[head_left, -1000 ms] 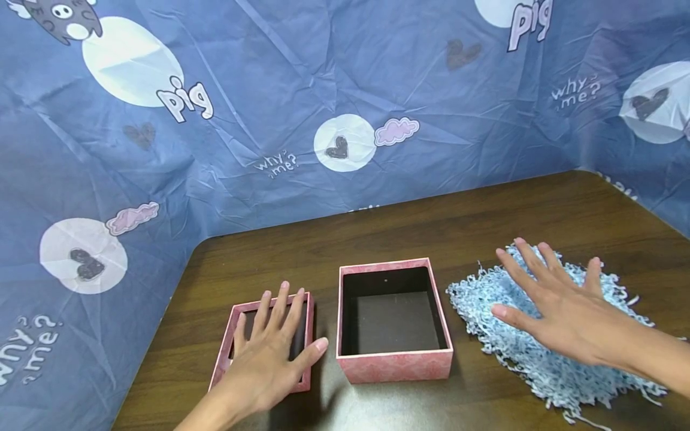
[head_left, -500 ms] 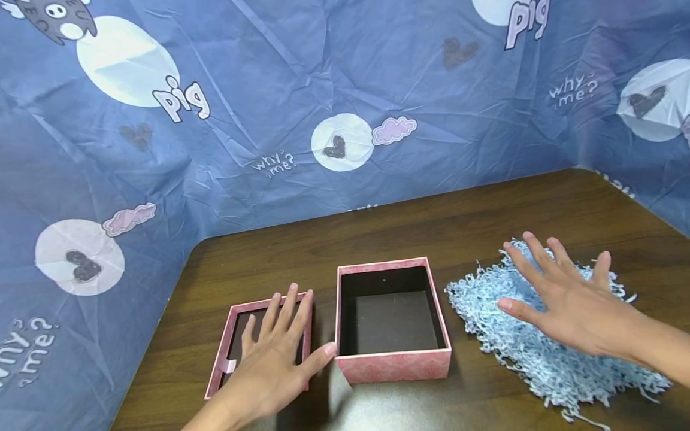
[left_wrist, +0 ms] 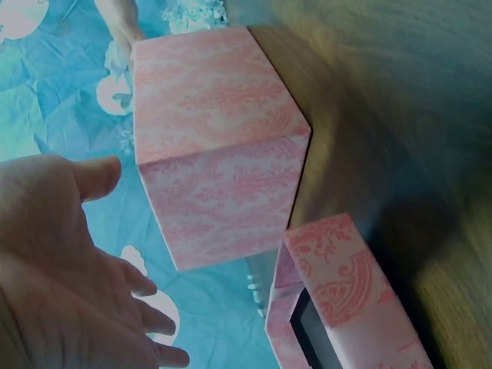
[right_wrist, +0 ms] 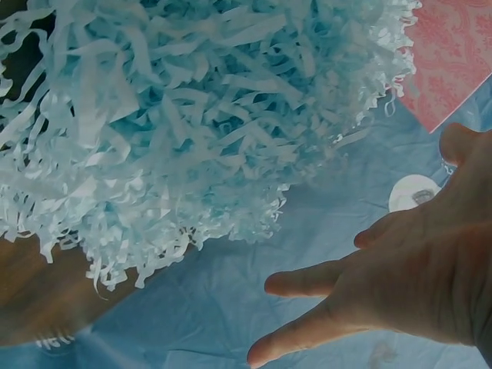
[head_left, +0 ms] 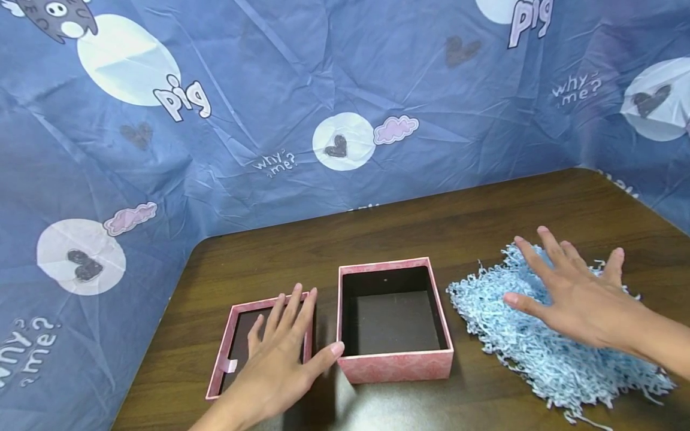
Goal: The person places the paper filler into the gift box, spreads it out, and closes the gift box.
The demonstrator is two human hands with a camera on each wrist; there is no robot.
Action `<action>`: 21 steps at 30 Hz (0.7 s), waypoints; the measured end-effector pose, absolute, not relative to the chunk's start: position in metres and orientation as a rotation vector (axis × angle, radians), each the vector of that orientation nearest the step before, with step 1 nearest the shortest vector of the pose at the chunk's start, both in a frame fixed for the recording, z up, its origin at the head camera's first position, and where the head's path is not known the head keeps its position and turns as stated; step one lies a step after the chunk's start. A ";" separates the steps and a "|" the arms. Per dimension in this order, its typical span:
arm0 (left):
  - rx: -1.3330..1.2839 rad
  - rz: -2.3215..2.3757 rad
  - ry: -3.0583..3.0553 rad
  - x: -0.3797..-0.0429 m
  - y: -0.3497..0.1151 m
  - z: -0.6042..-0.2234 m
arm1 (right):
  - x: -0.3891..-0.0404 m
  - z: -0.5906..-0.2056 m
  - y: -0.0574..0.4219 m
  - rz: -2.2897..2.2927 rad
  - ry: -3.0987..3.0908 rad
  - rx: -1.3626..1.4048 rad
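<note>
My left hand [head_left: 280, 365] is spread, palm down, above the shallow pink box lid [head_left: 221, 353], which lies inside up with a small pale ribbon tab [head_left: 229, 366]. In the left wrist view, a gap separates that hand from both the lid [left_wrist: 338, 277] and the pink patterned box [left_wrist: 215, 108]. The square box [head_left: 396, 366] stands uncovered at the middle, its dark inside bare. Over a heap of light blue shredded paper [head_left: 501, 323], my right hand [head_left: 579, 299] hovers with fingers spread. The right wrist view shows it apart from the paper [right_wrist: 192, 108], holding nothing.
A dark wooden table [head_left: 323, 239] carries everything. Blue printed cloth [head_left: 259, 72] hangs behind it and along both sides. Loose paper strands stick out round the heap, and bare wood shows between heap and box.
My left hand has shifted slightly right, uncovering the lid's ribbon tab. My right hand has moved a little right and away over the paper. Box, lid and heap stay put.
</note>
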State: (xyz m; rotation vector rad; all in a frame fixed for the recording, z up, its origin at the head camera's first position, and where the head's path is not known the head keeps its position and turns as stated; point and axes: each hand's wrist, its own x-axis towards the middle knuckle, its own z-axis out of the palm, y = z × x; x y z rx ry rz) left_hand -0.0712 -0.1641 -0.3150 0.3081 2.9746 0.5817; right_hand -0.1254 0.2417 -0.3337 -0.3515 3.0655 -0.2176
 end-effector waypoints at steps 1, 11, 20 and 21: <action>0.306 0.605 2.976 -0.071 -0.163 -0.315 | -0.126 -0.334 0.242 -0.210 3.071 -0.349; 0.330 0.767 2.996 -0.069 -0.158 -0.318 | -0.127 -0.337 0.249 -0.139 3.089 -0.348; 0.321 0.837 2.996 -0.070 -0.153 -0.320 | -0.126 -0.339 0.251 -0.153 3.073 -0.327; 0.318 0.844 2.997 -0.070 -0.153 -0.321 | -0.126 -0.340 0.251 -0.152 3.069 -0.331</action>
